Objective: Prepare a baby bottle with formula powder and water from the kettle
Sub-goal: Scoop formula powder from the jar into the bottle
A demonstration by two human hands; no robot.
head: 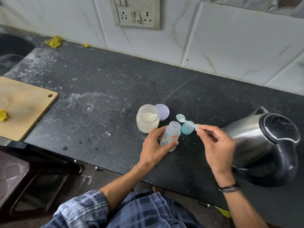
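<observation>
A small clear baby bottle (171,134) with printed patterns stands uncapped on the black counter (102,89), and my left hand (154,147) grips its lower body. My right hand (215,143) pinches the handle of a pale green plastic spoon (184,120), whose bowl hovers just above and right of the bottle's mouth. An open jar of whitish formula powder (148,119) stands just behind-left of the bottle, its lilac lid (162,111) lying behind it. The bottle's teal cap (187,128) sits to the right. A steel kettle (263,142) with black lid and handle stands at the right.
A wooden cutting board (24,106) with a yellow scrap lies at the left edge. A sink (11,50) is at far left. A yellow cloth (55,41) lies by the tiled wall, under a socket panel (136,12). A dark stool (32,175) stands below the counter.
</observation>
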